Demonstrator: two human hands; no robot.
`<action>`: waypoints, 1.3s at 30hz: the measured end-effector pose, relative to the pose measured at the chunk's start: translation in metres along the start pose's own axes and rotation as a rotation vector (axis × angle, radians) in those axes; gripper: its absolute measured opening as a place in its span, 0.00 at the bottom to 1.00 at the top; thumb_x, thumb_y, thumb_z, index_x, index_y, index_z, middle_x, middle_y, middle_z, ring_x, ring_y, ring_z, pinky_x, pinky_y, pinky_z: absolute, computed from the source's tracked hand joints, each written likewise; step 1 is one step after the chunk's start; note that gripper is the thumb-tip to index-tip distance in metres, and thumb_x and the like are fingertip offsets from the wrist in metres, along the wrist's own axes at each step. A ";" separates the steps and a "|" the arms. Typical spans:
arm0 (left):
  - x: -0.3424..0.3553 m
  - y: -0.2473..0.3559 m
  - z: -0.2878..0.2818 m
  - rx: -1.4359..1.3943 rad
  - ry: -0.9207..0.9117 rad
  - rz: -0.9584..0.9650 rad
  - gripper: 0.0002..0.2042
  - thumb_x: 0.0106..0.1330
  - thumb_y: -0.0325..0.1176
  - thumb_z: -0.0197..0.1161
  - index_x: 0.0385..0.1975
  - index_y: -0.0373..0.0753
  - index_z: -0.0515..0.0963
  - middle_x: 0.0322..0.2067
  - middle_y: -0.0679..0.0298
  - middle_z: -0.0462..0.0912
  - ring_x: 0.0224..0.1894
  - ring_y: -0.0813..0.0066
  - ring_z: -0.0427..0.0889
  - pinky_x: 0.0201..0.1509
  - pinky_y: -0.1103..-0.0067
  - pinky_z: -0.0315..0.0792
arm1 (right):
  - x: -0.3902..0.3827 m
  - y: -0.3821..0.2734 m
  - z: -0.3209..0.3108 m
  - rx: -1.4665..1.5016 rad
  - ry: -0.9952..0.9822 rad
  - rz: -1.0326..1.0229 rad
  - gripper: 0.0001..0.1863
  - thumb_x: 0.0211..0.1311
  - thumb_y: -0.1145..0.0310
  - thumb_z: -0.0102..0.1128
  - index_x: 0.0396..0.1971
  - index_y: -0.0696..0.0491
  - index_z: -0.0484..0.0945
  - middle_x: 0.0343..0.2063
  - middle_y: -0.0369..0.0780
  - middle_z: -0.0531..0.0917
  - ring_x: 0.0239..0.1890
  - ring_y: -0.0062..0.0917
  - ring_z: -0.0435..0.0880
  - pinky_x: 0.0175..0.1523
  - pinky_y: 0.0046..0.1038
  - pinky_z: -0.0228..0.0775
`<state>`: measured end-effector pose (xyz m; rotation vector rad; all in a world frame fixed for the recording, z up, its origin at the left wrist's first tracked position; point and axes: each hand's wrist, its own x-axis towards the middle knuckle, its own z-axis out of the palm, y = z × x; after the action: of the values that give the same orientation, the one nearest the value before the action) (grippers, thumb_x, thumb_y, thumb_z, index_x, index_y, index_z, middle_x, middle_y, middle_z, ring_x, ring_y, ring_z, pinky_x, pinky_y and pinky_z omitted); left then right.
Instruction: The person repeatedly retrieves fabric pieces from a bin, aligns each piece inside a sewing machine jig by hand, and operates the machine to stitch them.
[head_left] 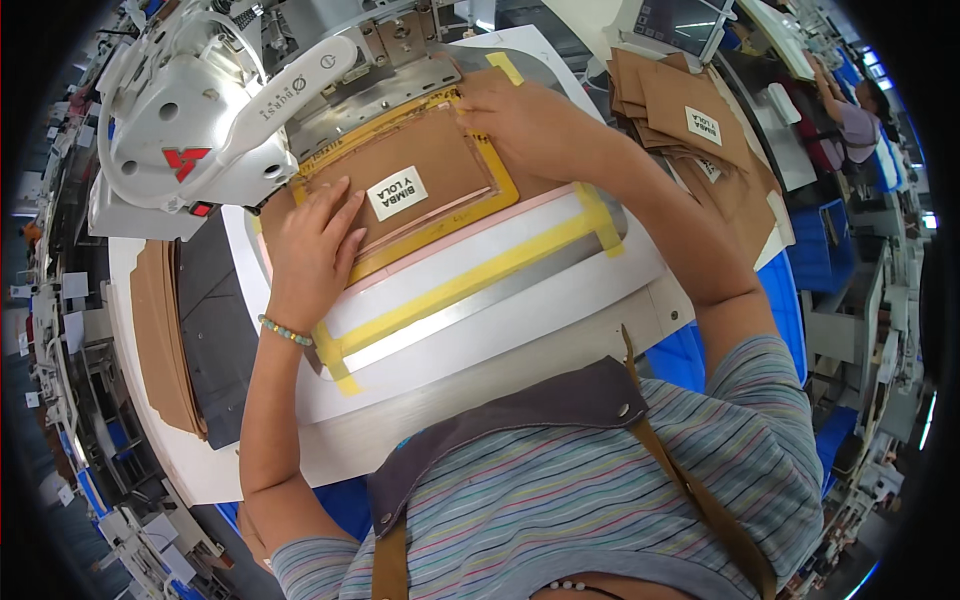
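Observation:
A brown panel (440, 160) with a white printed label (396, 193) lies inside a yellow rectangular frame (440, 243), below the head of a white sewing machine (190, 110). My left hand (318, 240), with a beaded bracelet at its wrist, rests on the left part of the panel, fingers stretched out and apart. At the frame's upper right corner is my right hand (515, 120), its fingers laid over the frame's edge; their tips are partly hard to make out. Brown material shows beyond the frame on both sides. Neither hand visibly lifts anything.
Yellow tape (470, 285) borders a white sheet in front of the frame. Brown panels with labels pile up on the right (690, 120); another brown stack (165, 340) stands at left beside a dark board (215, 330). A blue bin (785, 310) sits below the table's right edge.

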<state>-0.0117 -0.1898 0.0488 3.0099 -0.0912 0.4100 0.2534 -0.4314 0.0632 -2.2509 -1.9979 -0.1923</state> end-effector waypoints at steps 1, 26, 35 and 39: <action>0.001 0.000 0.004 -0.005 0.004 -0.002 0.22 0.73 0.35 0.67 0.65 0.39 0.79 0.69 0.55 0.77 0.68 0.50 0.76 0.68 0.59 0.71 | -0.003 -0.003 0.005 0.018 0.046 -0.018 0.23 0.68 0.76 0.59 0.62 0.55 0.82 0.61 0.39 0.84 0.63 0.35 0.79 0.64 0.35 0.76; 0.011 0.006 0.001 0.202 -0.094 0.027 0.28 0.73 0.36 0.65 0.74 0.47 0.72 0.72 0.63 0.76 0.63 0.49 0.78 0.63 0.64 0.74 | 0.015 -0.026 0.018 -0.137 0.121 -0.058 0.19 0.60 0.71 0.69 0.53 0.52 0.83 0.59 0.37 0.85 0.60 0.31 0.81 0.58 0.36 0.76; 0.003 0.003 0.003 0.237 -0.090 0.015 0.26 0.75 0.35 0.62 0.74 0.45 0.72 0.72 0.62 0.76 0.62 0.47 0.78 0.65 0.63 0.74 | 0.025 -0.032 0.014 -0.134 0.054 -0.068 0.19 0.60 0.69 0.70 0.52 0.52 0.83 0.61 0.38 0.84 0.60 0.31 0.81 0.57 0.36 0.78; 0.000 0.003 -0.003 0.215 -0.113 -0.040 0.24 0.76 0.35 0.62 0.70 0.42 0.75 0.70 0.58 0.77 0.62 0.49 0.78 0.66 0.63 0.74 | 0.031 -0.038 0.013 -0.041 -0.010 -0.049 0.21 0.65 0.74 0.63 0.58 0.55 0.83 0.64 0.40 0.83 0.60 0.33 0.81 0.64 0.35 0.76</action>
<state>-0.0131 -0.1928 0.0518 3.2395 0.0052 0.2612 0.2199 -0.3943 0.0560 -2.2333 -2.0737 -0.2299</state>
